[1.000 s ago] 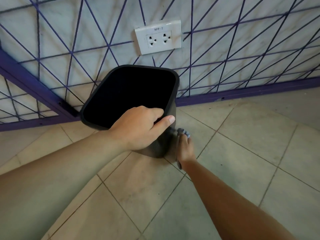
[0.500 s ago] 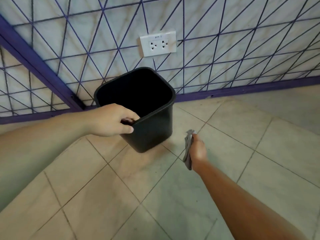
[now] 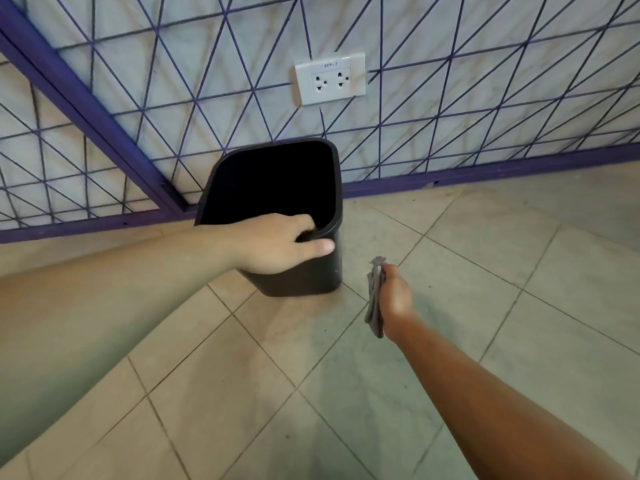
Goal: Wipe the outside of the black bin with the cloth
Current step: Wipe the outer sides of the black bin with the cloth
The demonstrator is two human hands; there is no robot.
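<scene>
The black bin, probably light, stiff plastic, is held tipped on the floor by the left hand, fingers closed over its near rim, while the soft cloth is gripped in the closed right hand just beside it.

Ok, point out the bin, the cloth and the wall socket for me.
bin [image 3: 322,271]: head view, outer side wall.
cloth [image 3: 374,306]: head view, hanging fold.
wall socket [image 3: 330,79]: head view, middle of faceplate.
</scene>
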